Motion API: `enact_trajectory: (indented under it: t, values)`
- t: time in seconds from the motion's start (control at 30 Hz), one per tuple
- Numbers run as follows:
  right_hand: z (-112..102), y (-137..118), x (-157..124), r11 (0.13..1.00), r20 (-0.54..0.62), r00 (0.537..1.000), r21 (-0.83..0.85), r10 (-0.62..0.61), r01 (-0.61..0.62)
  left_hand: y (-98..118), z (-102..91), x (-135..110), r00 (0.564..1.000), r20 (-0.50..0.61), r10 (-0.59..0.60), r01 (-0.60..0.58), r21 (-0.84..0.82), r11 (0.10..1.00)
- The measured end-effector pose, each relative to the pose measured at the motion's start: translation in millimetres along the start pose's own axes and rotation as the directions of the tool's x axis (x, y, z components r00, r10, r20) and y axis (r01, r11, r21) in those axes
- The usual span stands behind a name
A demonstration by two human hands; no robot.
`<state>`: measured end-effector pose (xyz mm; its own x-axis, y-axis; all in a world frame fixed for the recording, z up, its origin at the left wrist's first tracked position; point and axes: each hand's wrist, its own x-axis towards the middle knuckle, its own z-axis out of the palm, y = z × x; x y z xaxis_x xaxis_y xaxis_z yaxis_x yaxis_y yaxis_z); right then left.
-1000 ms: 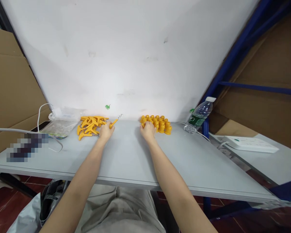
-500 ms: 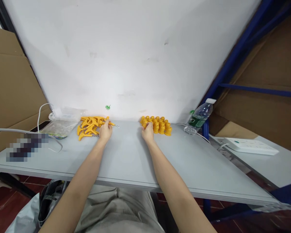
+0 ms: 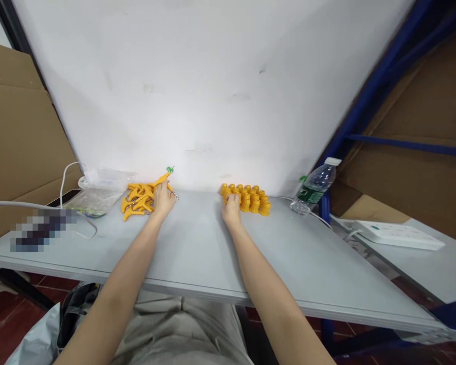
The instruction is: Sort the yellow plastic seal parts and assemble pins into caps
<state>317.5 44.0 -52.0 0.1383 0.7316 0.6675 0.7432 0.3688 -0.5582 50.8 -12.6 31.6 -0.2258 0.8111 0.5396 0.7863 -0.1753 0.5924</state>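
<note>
At the back left of the table, my left hand [image 3: 163, 202] is closed on a yellow handled piece [image 3: 161, 179] whose thin tip points up towards the wall. Beside and under that hand lies a pile of similar yellow curved pieces [image 3: 139, 195] with twisted metal parts. Further right, my right hand [image 3: 231, 208] has its fingers bent around a yellow cup at the front left corner of a block of yellow cups [image 3: 254, 203]. Its fingers partly hide that cup. The cups stand upside down, close together in rows.
A clear bottle [image 3: 315, 186] leans at the back right, near a white power strip [image 3: 399, 234]. Plastic bags [image 3: 99, 200], a white cable [image 3: 30, 204] and a blurred dark item [image 3: 40, 230] lie on the left. A white wall [image 3: 213, 101] borders the table's rear.
My left hand has turned and shifted slightly left; the yellow piece in it now points up instead of right. My right hand stays at the cups. The view has shifted slightly.
</note>
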Motion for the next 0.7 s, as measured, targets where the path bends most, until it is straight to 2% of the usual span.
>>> enact_trajectory:
  t: [0.17, 0.33, 0.5, 0.7]
  values:
    - [-8.3, -20.8, 2.0, 0.995, -0.009, 0.996, -0.028, -0.091, 0.091, -18.3, -30.6, 28.8, 0.996, 0.042, -0.079, 0.076, 0.076, 0.994]
    - [-10.7, -41.1, -1.4, 0.978, 0.017, 0.98, -0.053, -0.2, 0.2, -43.4, -56.1, 37.6, 0.974, 0.194, -0.113, 0.075, 0.196, 0.978]
    - [-8.5, -44.7, -5.7, 0.968, 0.101, 0.967, -0.067, -0.233, 0.241, -59.4, -59.0, 37.8, 0.929, 0.35, -0.12, 0.009, 0.305, 0.952]
    - [-9.3, -42.0, -5.7, 0.967, 0.161, 0.959, -0.068, -0.233, 0.246, -64.5, -53.7, 45.9, 0.932, 0.338, -0.131, -0.01, 0.385, 0.923]
